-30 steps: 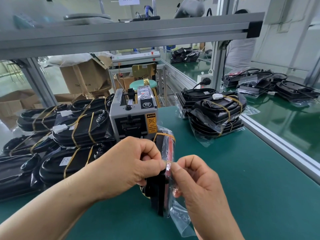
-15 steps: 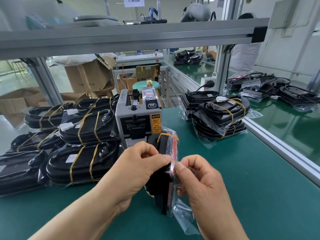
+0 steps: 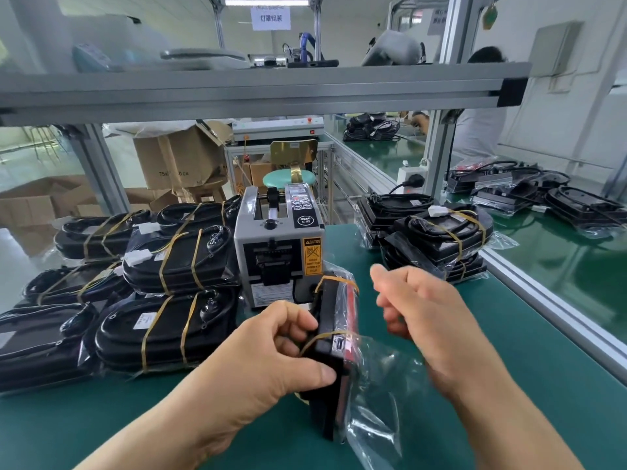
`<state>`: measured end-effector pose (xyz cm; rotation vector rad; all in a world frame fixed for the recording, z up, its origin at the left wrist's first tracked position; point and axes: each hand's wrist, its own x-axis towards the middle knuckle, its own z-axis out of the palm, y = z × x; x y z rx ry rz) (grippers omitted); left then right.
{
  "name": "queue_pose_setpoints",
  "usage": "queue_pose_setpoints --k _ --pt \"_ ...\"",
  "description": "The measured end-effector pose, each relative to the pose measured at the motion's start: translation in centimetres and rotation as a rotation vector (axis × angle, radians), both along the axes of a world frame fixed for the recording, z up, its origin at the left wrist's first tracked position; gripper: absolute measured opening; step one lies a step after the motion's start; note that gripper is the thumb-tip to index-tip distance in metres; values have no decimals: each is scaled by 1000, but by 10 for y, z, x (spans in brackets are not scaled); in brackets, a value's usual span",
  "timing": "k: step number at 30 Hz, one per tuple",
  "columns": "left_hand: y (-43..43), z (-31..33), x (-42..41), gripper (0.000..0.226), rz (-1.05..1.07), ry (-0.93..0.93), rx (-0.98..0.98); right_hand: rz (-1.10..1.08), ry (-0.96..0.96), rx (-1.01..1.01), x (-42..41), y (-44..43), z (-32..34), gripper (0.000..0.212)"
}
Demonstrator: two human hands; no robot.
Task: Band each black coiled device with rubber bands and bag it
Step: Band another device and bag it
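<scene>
One bagged device (image 3: 327,354) upright, gripped by L hand (image 3: 268,361) fingers (image 3: 295,320); R hand (image 3: 427,317) apart, loosely curled, blurred, prob. empty.

Bright, even light — edges bowed.

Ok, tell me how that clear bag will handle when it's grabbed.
Probably floppy: the bag sags crumpled past the device. Likely slippery, since the film looks glossy. It should weigh little by itself, being thin and see-through.
</scene>
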<state>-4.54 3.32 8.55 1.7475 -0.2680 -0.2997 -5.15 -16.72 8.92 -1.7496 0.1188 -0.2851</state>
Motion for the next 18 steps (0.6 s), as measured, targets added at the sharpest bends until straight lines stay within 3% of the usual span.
queue_pose_setpoints --k 6,8,11,13,18 --pt "-4 5 -2 45 -59 -89 135 -14 56 -476 39 16 8 67" --pt "-1 11 3 35 -83 -101 133 39 108 -443 45 16 7 69" --pt "7 14 29 3 144 -299 193 159 145 -319 49 14 3 74" --pt "10 15 49 17 206 -462 289 232 133 -269 51 16 -1 77" --pt "6 18 87 34 -9 -742 478 269 95 -255 53 16 -3 75"
